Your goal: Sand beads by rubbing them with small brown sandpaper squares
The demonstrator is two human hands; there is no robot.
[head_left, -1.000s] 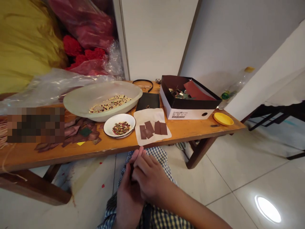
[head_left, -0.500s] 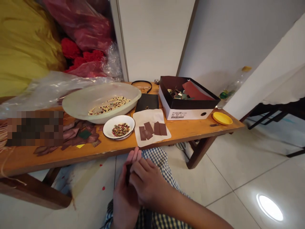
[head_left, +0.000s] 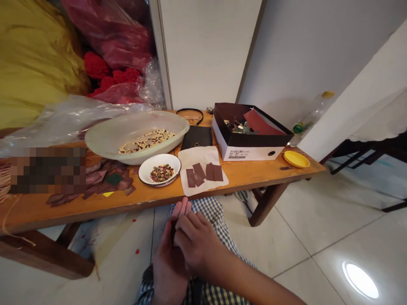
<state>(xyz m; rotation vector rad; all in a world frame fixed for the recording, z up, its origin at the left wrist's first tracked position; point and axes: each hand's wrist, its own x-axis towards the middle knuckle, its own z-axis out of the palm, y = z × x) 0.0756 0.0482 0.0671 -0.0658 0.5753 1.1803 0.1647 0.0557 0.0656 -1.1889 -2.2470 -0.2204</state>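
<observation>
The left hand, cupped and upright, and the right hand, curled over it, close around a small dark flat piece, mostly hidden, just off the orange wooden table. Nearest lie brown rectangular pieces. Firm, even fingertip pressure suits something so thin.

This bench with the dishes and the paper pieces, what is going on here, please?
A seated person holds a small dark piece, mostly hidden, between the left hand and the right hand, above checked clothing and just off the edge of a wooden bench. Nearest the hands on the bench are a white dish of mixed seeds and a paper sheet with brown rectangular pieces. Farther along are a large pale bowl and an open box of scraps.
</observation>
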